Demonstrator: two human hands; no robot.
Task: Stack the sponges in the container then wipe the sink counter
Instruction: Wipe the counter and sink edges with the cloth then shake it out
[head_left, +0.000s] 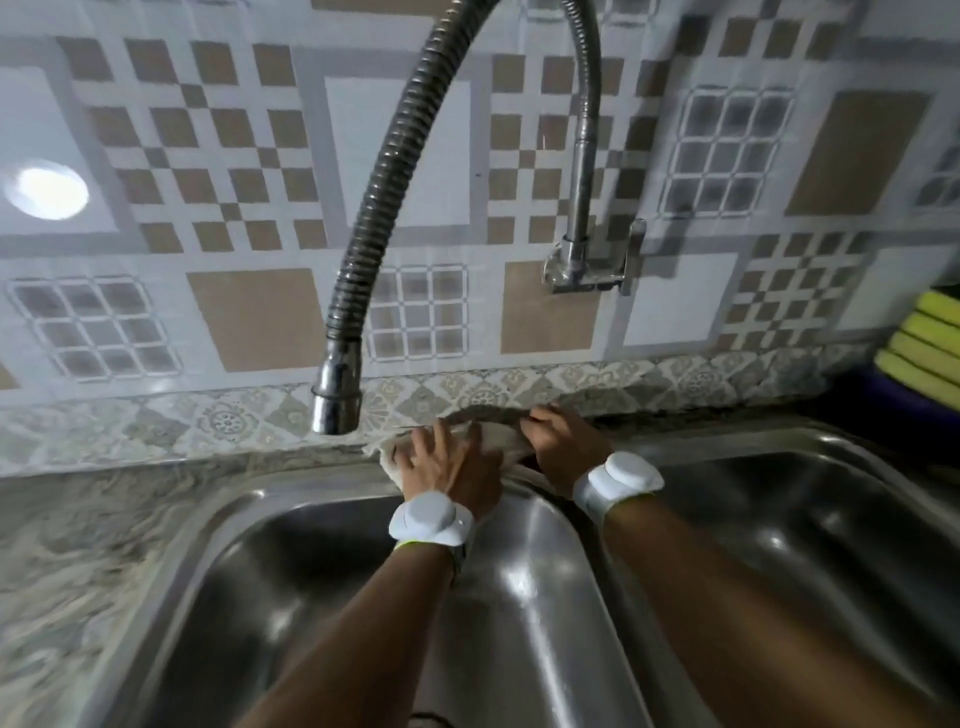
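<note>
A pale cloth lies on the narrow marbled counter strip behind the double steel sink, against the tiled wall. My left hand presses flat on the cloth's left part, fingers spread. On the cloth's right end rests my right hand, fingers curled over it. Both wrists wear white bands. Several yellow sponges sit stacked in a dark blue container at the far right edge.
A flexible metal faucet hose hangs just left of my hands, its nozzle above the counter strip. The tap valve is fixed on the wall above. Marbled counter extends to the left of the left basin.
</note>
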